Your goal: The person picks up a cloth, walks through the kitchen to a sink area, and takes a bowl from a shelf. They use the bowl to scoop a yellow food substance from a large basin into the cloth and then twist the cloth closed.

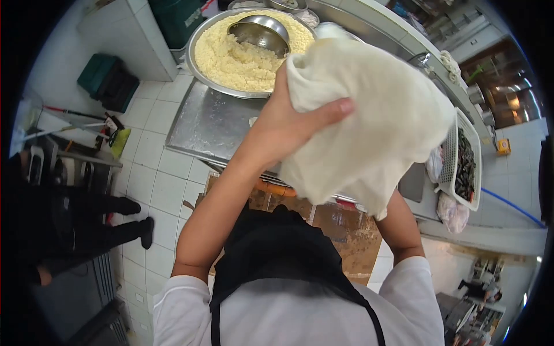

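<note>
A large white cloth point(375, 109), bunched and draped, is raised in front of me above the metal counter. My left hand point(291, 124) grips its left side, thumb pressed on the near face and the other fingers hidden behind a fold. My right forearm reaches up behind the cloth's right side, and the cloth hides that hand and its fingers. Just beyond my left hand stands a wide metal basin point(199, 75) heaped with pale yellow crumbly food point(231, 60). A metal bowl point(262, 32) lies tilted in the heap.
The steel counter point(208, 121) runs under the basin. At right sits a white plastic basket point(474, 173) of dark shellfish-like pieces, with a plastic bag point(451, 213) beside it. Flattened cardboard point(352, 242) covers the floor below me. Another person's legs point(115, 219) show at left.
</note>
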{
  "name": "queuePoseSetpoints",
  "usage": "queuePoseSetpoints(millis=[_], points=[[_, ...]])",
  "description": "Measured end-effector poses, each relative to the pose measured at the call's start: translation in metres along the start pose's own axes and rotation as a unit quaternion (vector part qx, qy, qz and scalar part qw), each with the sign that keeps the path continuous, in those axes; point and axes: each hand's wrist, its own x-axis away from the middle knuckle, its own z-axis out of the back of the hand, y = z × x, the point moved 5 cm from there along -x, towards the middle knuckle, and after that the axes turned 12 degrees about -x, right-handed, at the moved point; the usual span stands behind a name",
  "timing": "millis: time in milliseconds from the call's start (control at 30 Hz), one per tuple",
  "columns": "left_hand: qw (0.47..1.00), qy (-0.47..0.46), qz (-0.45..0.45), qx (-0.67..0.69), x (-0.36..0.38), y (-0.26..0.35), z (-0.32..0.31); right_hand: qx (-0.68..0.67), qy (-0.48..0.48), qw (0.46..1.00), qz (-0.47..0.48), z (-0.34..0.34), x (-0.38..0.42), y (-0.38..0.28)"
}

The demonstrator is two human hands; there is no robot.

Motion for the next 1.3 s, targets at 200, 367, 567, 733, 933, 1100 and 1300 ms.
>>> queuePoseSetpoints(millis=[200,367,567,733,933,1100,1300], points=[[0.987,0.068,0.142,-0.007,0.054,-0.009,0.011,-0.001,-0.112,0.991,-0.073,0.019,0.013,-0.017],[0.981,0.085,0.013,-0.175,0.090,0.013,-0.005,-0.177,-0.210,0.945,-0.179,0.002,-0.002,-0.052],[0.977,0.030,0.057,-0.201,0.107,0.019,-0.007,0.341,-0.294,0.885,-0.119,-0.018,0.035,-0.053],[0.986,0.146,0.056,0.063,0.123,0.004,0.017,0.142,-0.171,0.944,-0.242,0.052,0.094,-0.033],[0.979,0.123,0.025,0.163,0.113,-0.004,0.035,0.307,-0.383,0.794,-0.359,0.108,0.077,-0.041],[0.987,0.080,0.031,0.132,0.104,-0.017,0.047,0.381,-0.152,0.911,0.046,0.039,0.007,-0.054],[0.988,0.071,0.027,0.137,0.083,-0.040,0.057,0.505,-0.227,0.817,0.163,-0.065,0.015,0.015]])
